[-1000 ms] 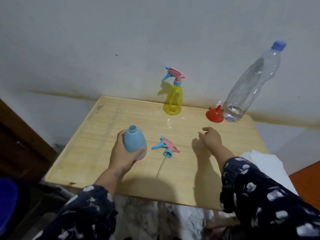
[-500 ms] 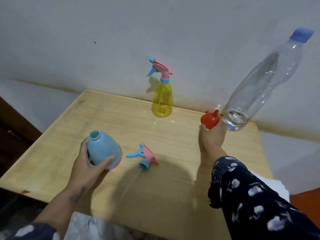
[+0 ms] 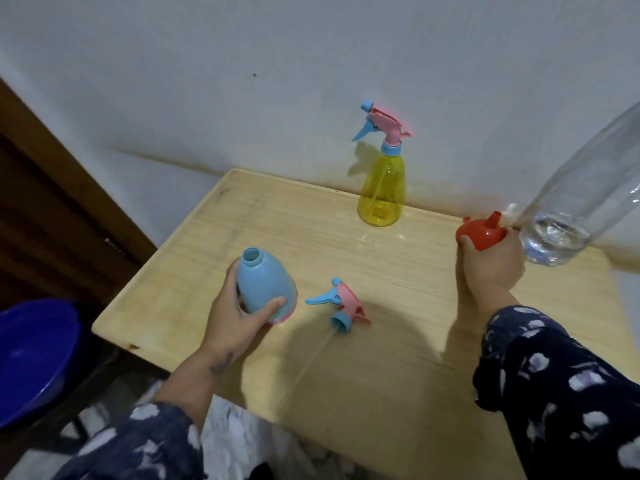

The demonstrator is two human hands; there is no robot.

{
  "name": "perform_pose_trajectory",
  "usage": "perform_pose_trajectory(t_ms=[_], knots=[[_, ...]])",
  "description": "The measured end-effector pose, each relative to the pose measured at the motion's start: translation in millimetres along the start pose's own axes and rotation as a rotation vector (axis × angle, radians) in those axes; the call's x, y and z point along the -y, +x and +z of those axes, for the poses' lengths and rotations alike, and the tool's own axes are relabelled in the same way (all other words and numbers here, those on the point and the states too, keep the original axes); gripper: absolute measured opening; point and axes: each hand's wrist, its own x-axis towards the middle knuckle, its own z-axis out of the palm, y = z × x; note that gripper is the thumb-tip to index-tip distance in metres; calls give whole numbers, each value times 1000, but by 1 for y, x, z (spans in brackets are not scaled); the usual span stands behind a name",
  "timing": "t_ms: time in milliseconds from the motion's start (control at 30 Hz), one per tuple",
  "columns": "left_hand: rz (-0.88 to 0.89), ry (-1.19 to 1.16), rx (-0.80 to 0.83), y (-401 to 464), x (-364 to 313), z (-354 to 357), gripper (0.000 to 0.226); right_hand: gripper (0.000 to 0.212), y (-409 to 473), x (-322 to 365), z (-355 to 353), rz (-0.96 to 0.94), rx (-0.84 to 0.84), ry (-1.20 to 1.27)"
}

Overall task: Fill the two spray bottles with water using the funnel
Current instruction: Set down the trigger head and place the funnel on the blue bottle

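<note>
Progress is early, by my reading: the blue bottle [image 3: 265, 287] stands uncapped near the front left of the tabletop [image 3: 398, 358], gripped round its body by the left hand [image 3: 235, 317], with its spray head [image 3: 341, 304] lying just beside it. The right hand [image 3: 491, 268] grasps the red funnel [image 3: 483, 232] (not yet seated in any neck) next to the water bottle [image 3: 568, 216]. The yellow bottle [image 3: 382, 192] remains capped by the wall. Both fills appear outstanding. No labels or writing are legible.
</note>
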Motion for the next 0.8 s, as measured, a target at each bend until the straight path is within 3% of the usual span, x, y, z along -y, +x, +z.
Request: perform_pose_trajectory(t_ms=[400,633,800], knots=[[8,56,26,0,-1,-4,82,66,-79,67,-43,-110,190,141],[43,90,74,2,-6,-10,79,58,-160,128,-44,-250,403,203],[47,92,124,6,-3,-16,78,63,-193,171,-50,-370,578,136]])
